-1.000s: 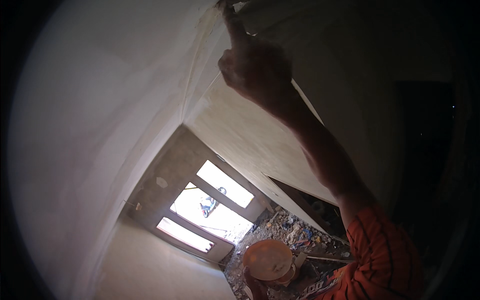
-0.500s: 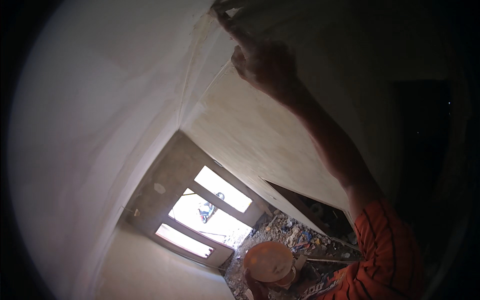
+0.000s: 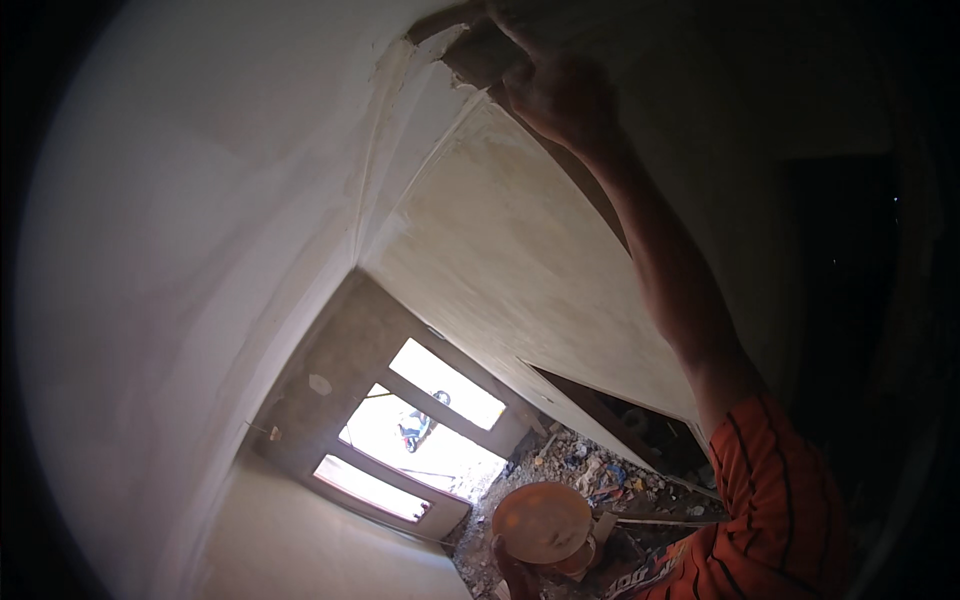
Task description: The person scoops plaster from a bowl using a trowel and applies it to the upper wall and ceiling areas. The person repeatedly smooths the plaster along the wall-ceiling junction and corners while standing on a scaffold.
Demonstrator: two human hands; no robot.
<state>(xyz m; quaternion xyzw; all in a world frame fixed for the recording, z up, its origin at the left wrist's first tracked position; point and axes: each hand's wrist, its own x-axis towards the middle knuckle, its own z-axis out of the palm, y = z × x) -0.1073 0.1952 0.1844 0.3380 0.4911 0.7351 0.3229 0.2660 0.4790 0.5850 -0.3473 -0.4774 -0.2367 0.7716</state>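
Note:
My right hand (image 3: pixel 565 100) is raised to the top of the wall, where the wall meets the pale ceiling. Its fingers and thumb are closed on a flat dark plate (image 3: pixel 487 55), which looks like a scraper blade. The plate is close to a pale moulding strip (image 3: pixel 415 130) with rough, broken-looking edges at its near end. Low in the view, my left hand (image 3: pixel 510 572) grips the rim of a round orange bowl (image 3: pixel 543 520). Pale smears mark the bowl's surface; most of the left hand's fingers are hidden.
Rubble and scraps (image 3: pixel 610 475) cover the floor beyond the bowl. A grey end wall (image 3: pixel 330 350) has bright openings, with a motorcycle (image 3: pixel 413 428) visible outside. A dark, slanted-looking opening (image 3: pixel 640 425) lies in the right-hand wall (image 3: pixel 520 240). Deep shade fills the far right.
My right hand has shifted a little to the right along the ceiling edge, and the flat plate now shows more plainly. The bowl has moved slightly right.

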